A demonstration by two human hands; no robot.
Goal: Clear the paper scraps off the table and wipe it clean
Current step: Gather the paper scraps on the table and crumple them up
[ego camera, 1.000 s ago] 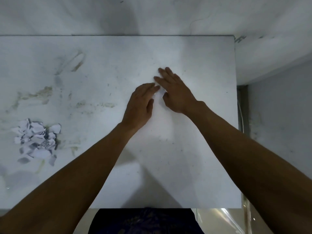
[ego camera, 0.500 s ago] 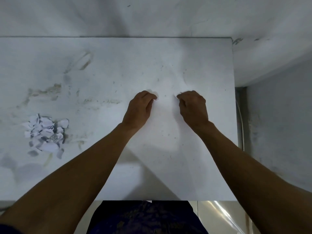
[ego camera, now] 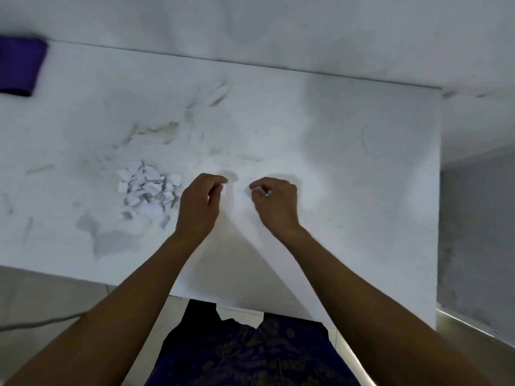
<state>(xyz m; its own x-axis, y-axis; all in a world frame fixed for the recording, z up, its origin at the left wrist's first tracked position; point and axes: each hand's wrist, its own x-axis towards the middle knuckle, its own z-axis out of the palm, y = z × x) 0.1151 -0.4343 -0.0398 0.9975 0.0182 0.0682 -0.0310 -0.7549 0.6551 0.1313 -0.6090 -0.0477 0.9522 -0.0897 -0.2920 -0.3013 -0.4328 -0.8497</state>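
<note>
Currently my left hand [ego camera: 199, 203] and right hand [ego camera: 274, 200] sit close together over the middle of the table [ego camera: 362, 168], fingers curled inward. A white fleck shows at the fingertips of each hand; I judge each to be a small scrap pinched there, though the blur leaves this uncertain. The main pile of paper scraps [ego camera: 149, 192] lies just beside my left hand, on its outer side, resting on the tabletop amid dried streaks. A purple cloth [ego camera: 19, 66] lies at the far left corner, well apart from both hands.

Failure points: a loose pinch could drop the flecks back onto the white surface, where they are hard to see. A careless sweep of my left wrist could scatter the pile toward the near edge. Wiping before the pile is removed would smear scraps across the stains.
</note>
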